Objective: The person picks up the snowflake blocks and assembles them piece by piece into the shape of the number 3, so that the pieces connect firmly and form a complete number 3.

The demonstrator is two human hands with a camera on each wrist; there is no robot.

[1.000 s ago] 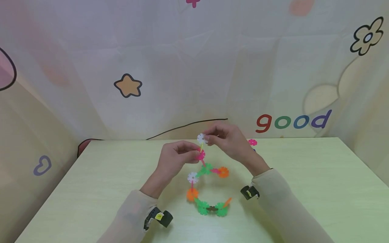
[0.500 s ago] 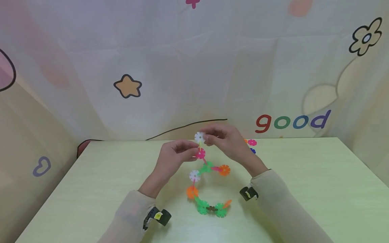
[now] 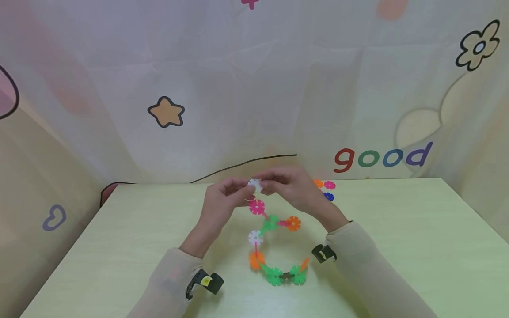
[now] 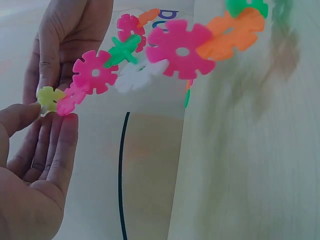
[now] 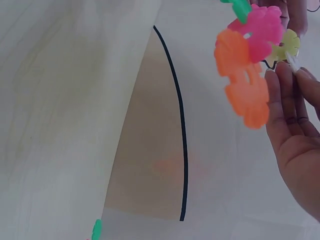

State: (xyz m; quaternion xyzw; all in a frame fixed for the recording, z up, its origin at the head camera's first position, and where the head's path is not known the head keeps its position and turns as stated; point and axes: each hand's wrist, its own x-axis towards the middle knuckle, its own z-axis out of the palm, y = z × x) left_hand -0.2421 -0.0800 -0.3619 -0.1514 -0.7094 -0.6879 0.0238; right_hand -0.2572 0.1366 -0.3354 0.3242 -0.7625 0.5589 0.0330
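A chain of interlocking snowflake discs hangs from both hands, above the table. My right hand (image 3: 292, 187) pinches the white snowflake disc (image 3: 254, 185) at its top; its edge also shows at the fingertips in the right wrist view. At the same end, my left hand (image 3: 220, 203) pinches the yellow snowflake disc (image 4: 50, 99) with the thumb, right below the white one. Under them hangs a pink disc (image 3: 256, 207), then a green disc (image 3: 272, 222) with a side branch ending in an orange disc (image 3: 294, 223). Lower down come a second white disc (image 3: 256, 238), another orange disc (image 3: 256, 260) and green discs (image 3: 274, 276).
Several loose discs, among them a pink one (image 3: 329, 185) and a blue one (image 3: 328, 196), lie at the table's back edge, partly behind the right forearm. The pale table (image 3: 119, 265) meets a printed cloth backdrop (image 3: 238, 110) behind.
My left hand has shifted its fingers up from the pink disc to the yellow one. My right hand has moved slightly left with the white disc, and the chain's lower end has swung right.
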